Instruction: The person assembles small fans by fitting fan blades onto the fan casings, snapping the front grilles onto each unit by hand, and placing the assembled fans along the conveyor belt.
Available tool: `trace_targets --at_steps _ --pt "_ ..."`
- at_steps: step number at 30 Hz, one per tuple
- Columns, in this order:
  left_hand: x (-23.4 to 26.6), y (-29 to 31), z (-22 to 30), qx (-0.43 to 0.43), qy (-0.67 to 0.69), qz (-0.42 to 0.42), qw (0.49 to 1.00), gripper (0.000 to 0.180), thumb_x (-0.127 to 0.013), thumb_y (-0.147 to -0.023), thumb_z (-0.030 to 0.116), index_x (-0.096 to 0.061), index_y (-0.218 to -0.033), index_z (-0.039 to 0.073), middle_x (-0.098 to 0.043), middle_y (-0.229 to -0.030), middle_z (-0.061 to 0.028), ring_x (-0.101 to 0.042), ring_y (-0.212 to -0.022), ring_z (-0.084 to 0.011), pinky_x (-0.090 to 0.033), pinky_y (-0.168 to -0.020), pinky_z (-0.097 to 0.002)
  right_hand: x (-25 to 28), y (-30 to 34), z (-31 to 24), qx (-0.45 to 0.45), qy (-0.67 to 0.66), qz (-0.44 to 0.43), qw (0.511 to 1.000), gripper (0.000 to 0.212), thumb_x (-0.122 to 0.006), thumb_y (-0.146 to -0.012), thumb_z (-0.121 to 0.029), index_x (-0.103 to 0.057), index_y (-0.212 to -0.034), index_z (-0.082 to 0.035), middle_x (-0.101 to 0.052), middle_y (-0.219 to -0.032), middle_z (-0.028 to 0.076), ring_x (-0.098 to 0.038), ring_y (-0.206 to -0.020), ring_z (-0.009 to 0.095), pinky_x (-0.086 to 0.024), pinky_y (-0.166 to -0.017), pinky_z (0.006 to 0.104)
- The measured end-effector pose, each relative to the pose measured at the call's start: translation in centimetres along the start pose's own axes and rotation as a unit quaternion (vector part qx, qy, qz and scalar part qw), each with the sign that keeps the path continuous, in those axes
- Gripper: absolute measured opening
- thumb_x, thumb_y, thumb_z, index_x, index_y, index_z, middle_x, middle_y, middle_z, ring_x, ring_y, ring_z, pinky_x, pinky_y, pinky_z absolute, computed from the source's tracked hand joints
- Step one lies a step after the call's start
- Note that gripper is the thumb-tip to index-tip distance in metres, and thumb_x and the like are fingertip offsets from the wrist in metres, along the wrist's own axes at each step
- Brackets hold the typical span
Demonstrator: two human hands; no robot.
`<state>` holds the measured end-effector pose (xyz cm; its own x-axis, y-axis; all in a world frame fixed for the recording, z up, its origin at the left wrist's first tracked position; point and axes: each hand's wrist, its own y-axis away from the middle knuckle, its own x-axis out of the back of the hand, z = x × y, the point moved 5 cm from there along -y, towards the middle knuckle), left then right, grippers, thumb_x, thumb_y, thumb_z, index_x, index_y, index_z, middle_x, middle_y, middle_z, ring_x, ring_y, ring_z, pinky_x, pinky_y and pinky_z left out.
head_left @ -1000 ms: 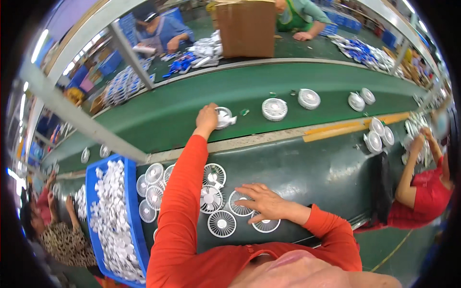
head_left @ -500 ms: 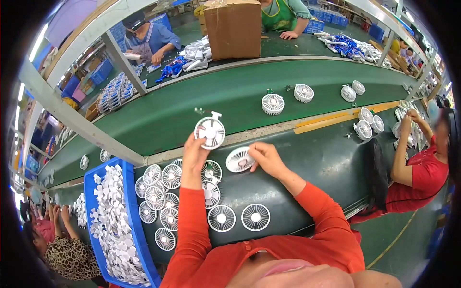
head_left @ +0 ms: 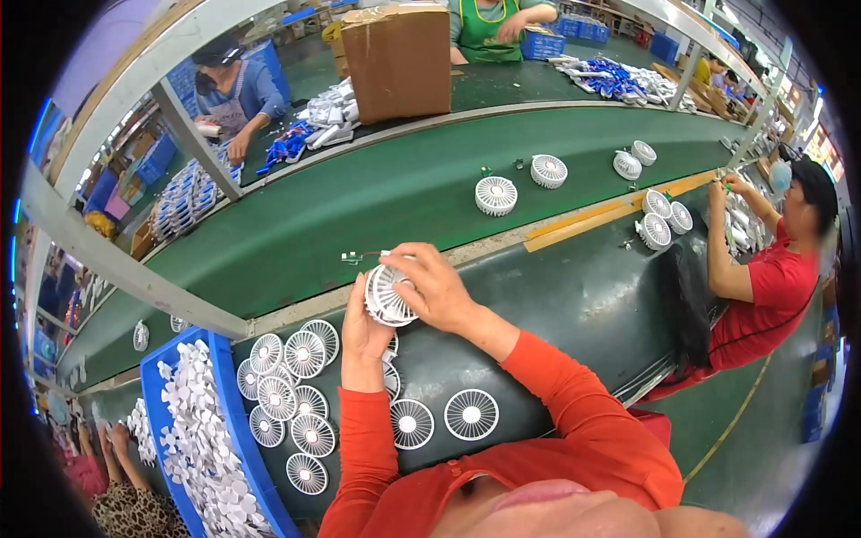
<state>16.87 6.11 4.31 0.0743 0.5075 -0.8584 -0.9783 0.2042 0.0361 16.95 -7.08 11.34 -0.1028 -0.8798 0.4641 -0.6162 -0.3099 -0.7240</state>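
My left hand (head_left: 360, 334) is wrapped round a small white fan head (head_left: 375, 309) from the near left side. Over its top lies a round slotted fan cover (head_left: 401, 303), with the fingers of my right hand (head_left: 437, 289) closed on its edge and top. Cover and fan head are touching; my fingers hide whether the cover sits flush. A small circuit board on thin wires (head_left: 352, 257) dangles off the far side of the fan head. Below my hands two loose fan covers, the right one (head_left: 472, 414) fully in sight, lie flat on the dark green bench (head_left: 529, 359).
Several more covers (head_left: 305, 354) lie piled left of my forearm, beside a blue crate (head_left: 235, 394) full of small white parts. Beyond runs a green conveyor belt (head_left: 359, 215) carrying fan heads (head_left: 496, 195). A metal post (head_left: 134, 255) slants at left. A co-worker in red (head_left: 776, 269) works at right.
My right hand has brought the cover from the right onto the fan head in my left hand. The fan head was face up and uncovered; now the cover lies over it.
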Motion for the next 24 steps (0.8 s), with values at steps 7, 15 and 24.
trace_targets --at_steps 7,15,24 --pt "-1.6 0.4 0.0 -0.002 0.004 0.039 0.999 0.031 -0.045 -0.097 0.028 -0.056 -0.115 0.005 -0.063 -0.110 -0.0071 -0.062 -0.099 -0.0196 -0.052 -0.083 -0.0334 -0.8 0.3 -0.7 0.051 -0.020 -0.126 0.990 0.091 -0.067 -0.070 -0.059 -0.037 -0.140 -0.009 -0.034 -0.141 0.016 -0.035 -0.125 0.038 -0.032 -0.103 0.0484" --pt "-6.8 4.2 0.0 -0.381 -0.363 0.131 0.840 0.043 -0.031 -0.102 0.032 -0.035 -0.132 0.001 -0.041 -0.130 -0.0137 -0.044 -0.120 -0.0233 -0.036 -0.101 -0.0363 -3.0 1.9 -0.8 -0.066 -0.312 -0.047 0.947 0.085 -0.044 -0.087 -0.062 -0.025 -0.141 0.000 -0.034 -0.140 0.021 -0.034 -0.131 0.032 -0.027 -0.107 0.0391" --pt "-6.8 3.1 1.1 -0.384 -0.544 0.096 0.740 0.041 -0.038 -0.099 0.020 -0.035 -0.134 -0.001 -0.041 -0.132 -0.0169 -0.045 -0.118 -0.0254 -0.033 -0.103 -0.0348 -3.6 1.2 2.2 -0.166 -0.328 -0.067 0.928 0.054 -0.042 -0.096 -0.036 -0.035 -0.134 0.000 -0.044 -0.129 0.013 -0.043 -0.121 0.019 -0.034 -0.102 0.0308"
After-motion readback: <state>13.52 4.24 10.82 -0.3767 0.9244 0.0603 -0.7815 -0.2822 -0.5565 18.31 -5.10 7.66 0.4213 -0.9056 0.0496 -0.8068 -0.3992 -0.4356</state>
